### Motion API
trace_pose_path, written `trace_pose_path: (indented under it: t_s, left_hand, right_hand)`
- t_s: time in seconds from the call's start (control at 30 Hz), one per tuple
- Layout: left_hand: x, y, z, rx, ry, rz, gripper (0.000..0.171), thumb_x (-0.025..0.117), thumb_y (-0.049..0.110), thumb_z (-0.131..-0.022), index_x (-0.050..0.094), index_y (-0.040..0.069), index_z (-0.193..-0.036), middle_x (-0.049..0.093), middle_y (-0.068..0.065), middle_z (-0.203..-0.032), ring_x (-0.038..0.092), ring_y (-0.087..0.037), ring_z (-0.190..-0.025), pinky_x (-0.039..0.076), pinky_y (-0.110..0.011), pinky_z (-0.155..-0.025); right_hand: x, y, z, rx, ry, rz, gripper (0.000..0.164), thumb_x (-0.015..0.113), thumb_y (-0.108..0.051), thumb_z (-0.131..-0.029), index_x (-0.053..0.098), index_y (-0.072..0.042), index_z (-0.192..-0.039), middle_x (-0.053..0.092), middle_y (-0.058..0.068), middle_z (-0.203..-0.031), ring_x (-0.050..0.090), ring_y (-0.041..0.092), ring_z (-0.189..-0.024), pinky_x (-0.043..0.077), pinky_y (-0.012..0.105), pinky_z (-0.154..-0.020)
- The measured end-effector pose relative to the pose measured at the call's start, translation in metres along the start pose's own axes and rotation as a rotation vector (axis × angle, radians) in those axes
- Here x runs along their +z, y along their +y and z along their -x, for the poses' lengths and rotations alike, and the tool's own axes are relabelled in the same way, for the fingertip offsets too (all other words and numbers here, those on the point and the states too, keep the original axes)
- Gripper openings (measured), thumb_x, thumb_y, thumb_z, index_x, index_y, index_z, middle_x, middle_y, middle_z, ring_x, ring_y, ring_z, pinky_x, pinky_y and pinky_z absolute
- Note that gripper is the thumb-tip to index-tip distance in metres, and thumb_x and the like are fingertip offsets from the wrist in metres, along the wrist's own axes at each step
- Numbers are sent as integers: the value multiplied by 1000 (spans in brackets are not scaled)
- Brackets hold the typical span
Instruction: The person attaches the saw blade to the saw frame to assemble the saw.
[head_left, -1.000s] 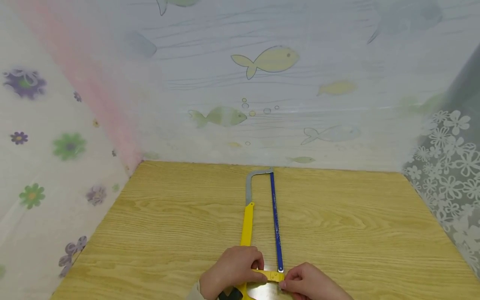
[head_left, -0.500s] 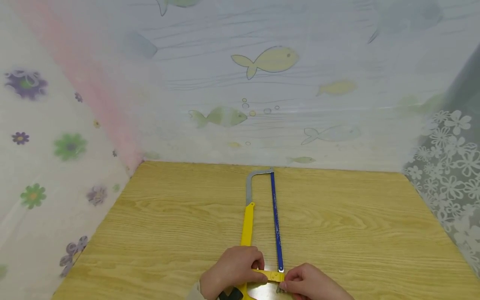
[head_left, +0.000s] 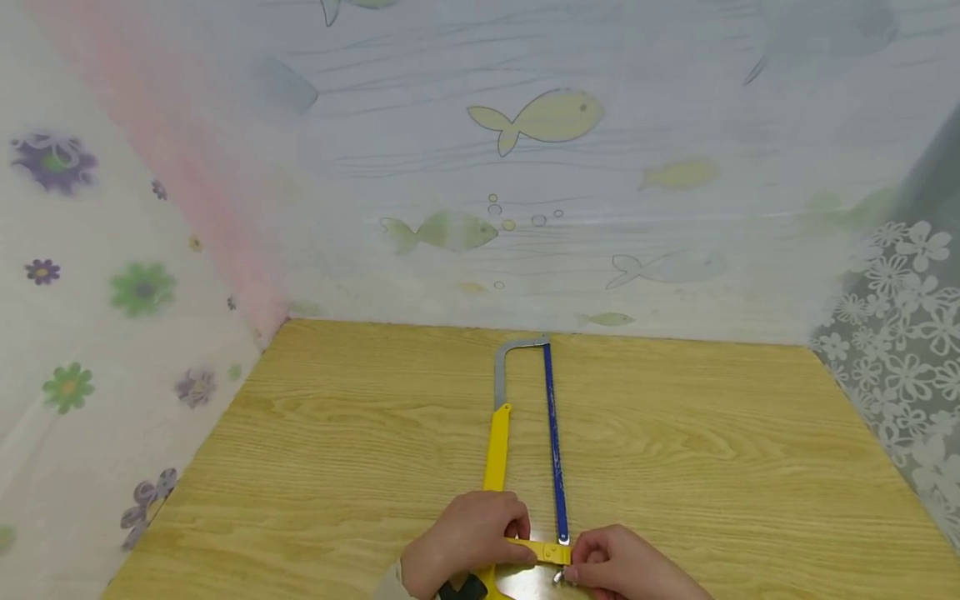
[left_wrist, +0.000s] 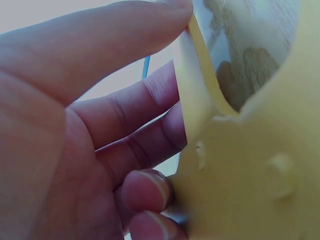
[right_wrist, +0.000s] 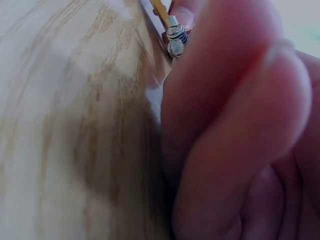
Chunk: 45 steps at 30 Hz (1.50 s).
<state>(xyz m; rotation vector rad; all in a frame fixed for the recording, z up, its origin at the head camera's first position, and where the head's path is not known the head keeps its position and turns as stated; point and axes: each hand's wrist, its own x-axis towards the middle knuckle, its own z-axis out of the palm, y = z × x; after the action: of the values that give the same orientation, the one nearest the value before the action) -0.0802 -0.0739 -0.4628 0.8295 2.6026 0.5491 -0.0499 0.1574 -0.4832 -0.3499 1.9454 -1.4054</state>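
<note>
on the near part of the pale wood-grain desk (head_left: 712,433), a yellow hacksaw (head_left: 497,450) lies flat, its grey far end near the back wall (head_left: 360,250) and its near end between the hands. the left hand (head_left: 472,529) grips the yellow frame, thumb along the crosspiece (head_left: 552,552) and fingers curled beneath it, probably so that the saw cannot slide or twist. the right hand (head_left: 628,560) has its fingers curled in, thumb and finger seemingly pinching the edge of a small metal wing nut (head_left: 558,577); the exact contact is partly hidden. working from just outside the corner likely gives those fingertips room around the nut.

the blade (head_left: 556,450) is a thin, straight blue strip with scuffed white marks, running from the bent grey bar (head_left: 499,375) to the crosspiece, roughly alongside the yellow frame. close up, the frame looks smooth and satiny, with low raised bumps (left_wrist: 280,175), while the nut is shiny, ridged metal.
</note>
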Motion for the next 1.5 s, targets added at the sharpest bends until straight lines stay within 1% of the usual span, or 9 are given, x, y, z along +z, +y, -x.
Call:
trace_pose_path:
  t_s: [0.27,0.4,0.63,0.93,1.07,1.17,1.3,1.4,1.5]
  left_hand:
    - [-1,0,0,-7,-12,10,22,66,49,-73,57,29,-73,42,15,-65,39,-3,-55,32,-20,-51]
    - [-1,1,1,-5,-10,9,22,66,49,-73,57,29,-73,42,15,-65,39,-2,-54,32,-20,-51]
    - [-2,2,2,-5,-13,8,22,66,48,-73,57,28,-73,42,15,-65,39,-3,-54,32,-20,-51]
    - [-3,2,1,-13,-19,9,22,66,48,-73,57,28,-73,42,15,-65,39,-3,-55,32,-20,-51]
    - [-2,2,1,-5,-6,10,22,66,48,-73,56,29,-73,42,16,-65,39,-2,-54,32,-20,-51]
    - [-1,1,1,3,9,7,22,66,48,-73,56,29,-72,42,16,-65,39,-2,-54,32,-19,-51]
    - [-1,1,1,15,27,-14,23,66,50,-73,56,29,-73,42,17,-65,39,-1,-54,32,-18,-51]
    - [0,1,1,20,34,-26,23,65,50,-73,56,29,-73,41,17,-65,38,-1,-54,32,-18,-50]
    - [1,1,1,18,28,-16,23,66,49,-73,56,29,-73,41,16,-65,38,-1,-54,32,-19,-50]
  right_hand:
    - [2,0,0,7,1,18,24,62,-33,-81,62,-9,-74,46,-5,-51,35,5,-40,26,19,-38]
    - [3,0,-1,21,7,17,27,62,-35,-81,62,-9,-73,46,-5,-50,36,6,-40,26,20,-39]
    - [4,2,-2,10,0,23,31,59,-36,-83,61,-9,-70,45,-4,-50,35,7,-40,25,21,-38]
    - [3,3,-2,17,-10,28,29,60,-35,-83,61,-9,-71,47,-4,-51,37,7,-39,26,21,-37]
    - [2,3,-1,-7,-5,30,26,61,-33,-82,62,-9,-73,48,-4,-51,38,7,-40,28,20,-37]
    - [1,4,-1,-41,-5,25,24,61,-31,-83,61,-8,-75,50,-4,-51,39,6,-40,31,20,-37]
    - [0,6,-2,-73,-11,-11,22,62,-27,-83,58,-6,-77,51,-2,-52,40,7,-40,32,19,-37]
    - [0,6,-1,-84,-12,-37,22,62,-25,-83,57,-5,-77,51,-2,-52,40,7,-40,32,18,-37]
    - [1,5,0,-78,-5,-32,22,63,-25,-82,58,-5,-76,50,-2,-52,39,7,-40,31,18,-37]
